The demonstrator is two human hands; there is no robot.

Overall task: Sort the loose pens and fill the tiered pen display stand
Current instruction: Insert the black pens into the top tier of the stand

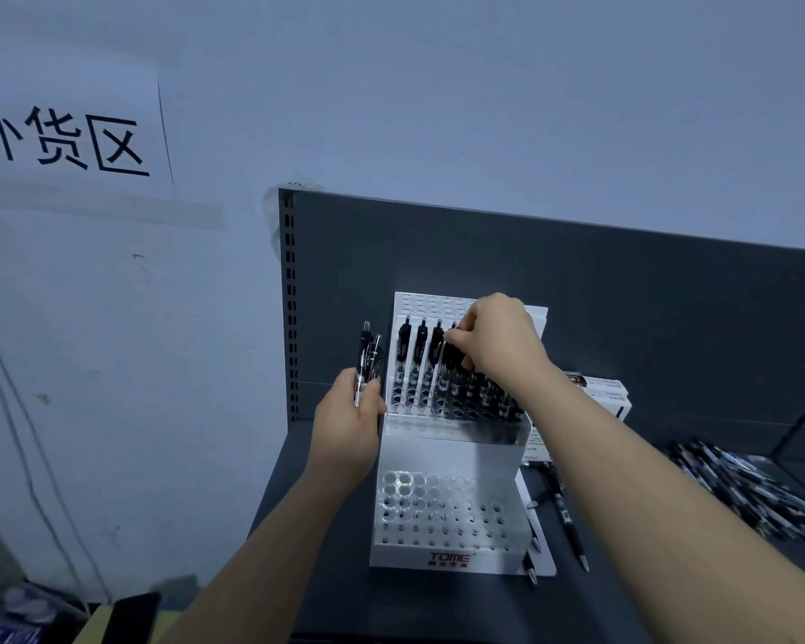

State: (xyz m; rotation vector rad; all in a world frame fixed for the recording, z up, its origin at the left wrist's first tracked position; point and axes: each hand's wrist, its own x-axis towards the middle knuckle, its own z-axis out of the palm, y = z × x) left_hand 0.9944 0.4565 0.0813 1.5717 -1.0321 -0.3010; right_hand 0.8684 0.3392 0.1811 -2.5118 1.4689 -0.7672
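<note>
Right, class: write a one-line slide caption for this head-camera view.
Right hand pinches a pen in the upper tier of the stand; left hand holds spare pens, lower tier empty.

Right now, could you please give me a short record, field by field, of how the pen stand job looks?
stand: white tiered plastic pen display stand on a dark shelf
upper tier: row of black pens standing in its holes
lower tier: holes without pens
left hand: grips a small bundle of clear-barrelled black pens
right hand: pinches a black pen at the upper tier
loose stock: pile of black pens right of the stand
</note>
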